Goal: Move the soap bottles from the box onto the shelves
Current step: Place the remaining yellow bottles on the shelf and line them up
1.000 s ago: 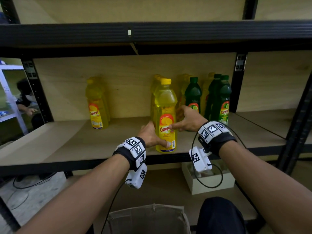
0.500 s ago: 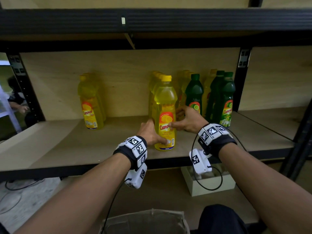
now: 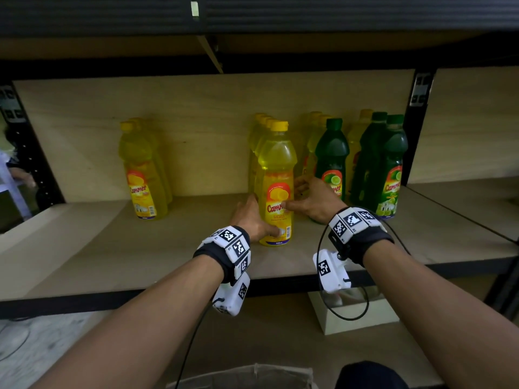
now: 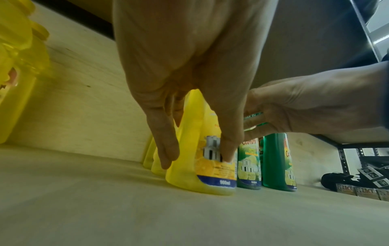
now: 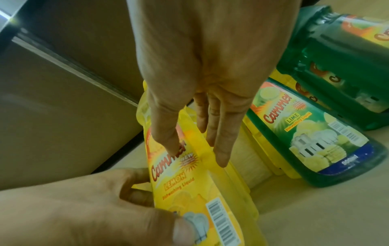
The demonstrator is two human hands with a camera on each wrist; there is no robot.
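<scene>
- Head view: a yellow lemon soap bottle (image 3: 278, 186) stands upright on the wooden shelf (image 3: 112, 248), at the front of a row of yellow bottles (image 3: 259, 136) running back toward the rear panel.
- The left hand (image 3: 250, 217) grips this bottle low down, thumb pressed on the label near the barcode, fingers round its left side.
- The right hand (image 3: 311, 197) sits at the bottle's right side, higher up; its thumb tip touches the label, while the other fingers are stretched out and relaxed rather than wrapped round it.
- Right wrist view: the straight fingers (image 5: 221, 141) lie along the bottle's edge, just beside a green lime bottle (image 5: 311, 133).
- More green bottles (image 3: 390, 164) stand further right on the same shelf, and a separate pair of yellow bottles (image 3: 143, 169) stands well to the left.
- A cardboard box (image 3: 241, 377) shows at the lower edge of the head view, below the shelf, and a small white box (image 3: 362, 315) sits on the lower level.
</scene>
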